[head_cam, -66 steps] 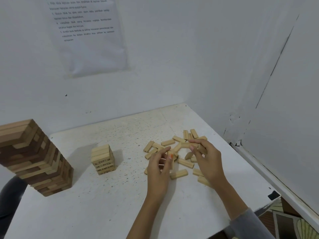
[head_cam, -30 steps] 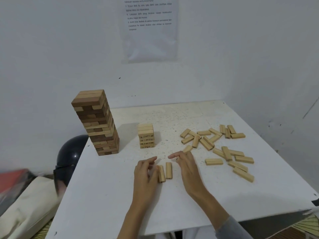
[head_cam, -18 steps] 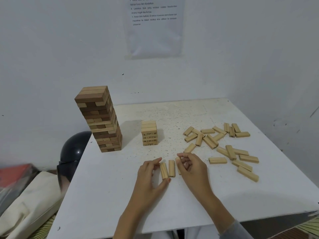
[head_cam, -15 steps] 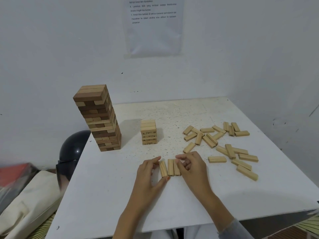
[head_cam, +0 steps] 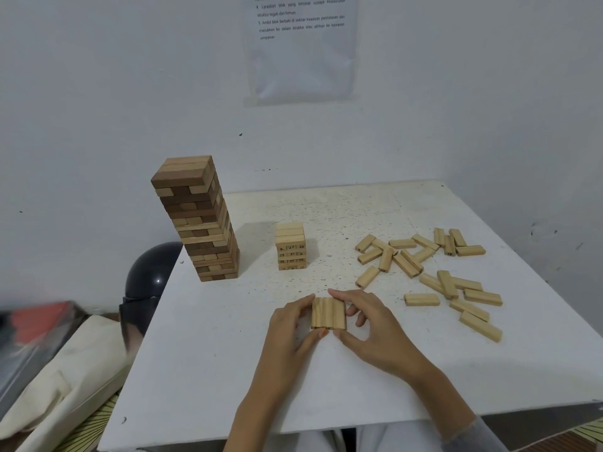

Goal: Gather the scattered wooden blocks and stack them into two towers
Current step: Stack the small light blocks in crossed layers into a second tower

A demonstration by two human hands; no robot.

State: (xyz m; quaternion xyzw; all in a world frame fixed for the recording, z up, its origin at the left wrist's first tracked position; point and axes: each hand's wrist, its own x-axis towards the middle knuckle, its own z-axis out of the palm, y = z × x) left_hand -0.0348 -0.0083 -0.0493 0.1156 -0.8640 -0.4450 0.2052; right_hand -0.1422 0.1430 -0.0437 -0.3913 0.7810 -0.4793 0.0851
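Three pale wooden blocks [head_cam: 328, 313] lie side by side as one flat row on the white table [head_cam: 208, 353], near its front. My left hand [head_cam: 288, 332] grips the row from the left, forefinger at the far end and thumb at the near end. My right hand [head_cam: 372, 324] grips it from the right in the same way. A short tower of pale numbered blocks [head_cam: 290, 245] stands behind the row. A tall tower of mixed dark and light blocks [head_cam: 195, 220] stands at the table's left edge. Several loose blocks [head_cam: 434, 272] lie scattered on the right.
White walls close in the table at the back and right, with a printed sheet [head_cam: 301, 47] taped up. A black helmet [head_cam: 148, 275] and a cream cloth bag [head_cam: 65, 373] lie beside the table's left edge.
Both hands carried blocks from the right-hand pile to the table's front. A third block joined the two lying there, and both hands have closed in, squeezing the three into one tight row.
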